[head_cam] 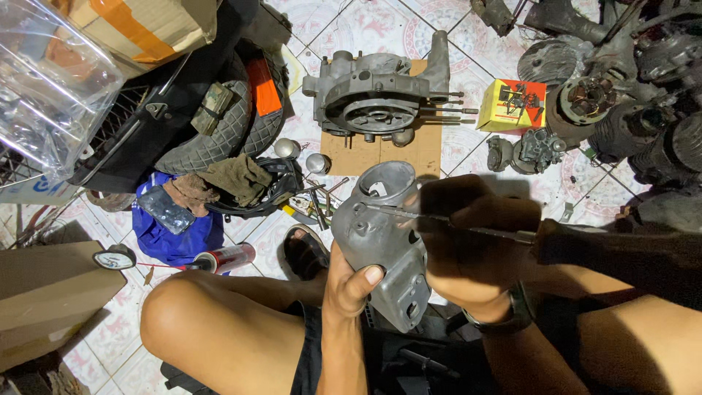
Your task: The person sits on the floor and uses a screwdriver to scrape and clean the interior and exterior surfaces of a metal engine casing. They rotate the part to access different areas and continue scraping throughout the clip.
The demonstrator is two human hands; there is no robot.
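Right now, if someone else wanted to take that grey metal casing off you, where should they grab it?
Probably the round open collar at the top of the grey metal casing, coming from the far side. The left hand already cups its lower body from beneath, and the right hand works a thin tool across its middle, so only that upper ring is free.

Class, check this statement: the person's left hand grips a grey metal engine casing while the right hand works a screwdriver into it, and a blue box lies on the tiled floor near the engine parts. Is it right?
Not quite. In the head view the box is yellow and red, not blue. The rest holds: the left hand grips the grey metal casing, and the right hand works a screwdriver into it.
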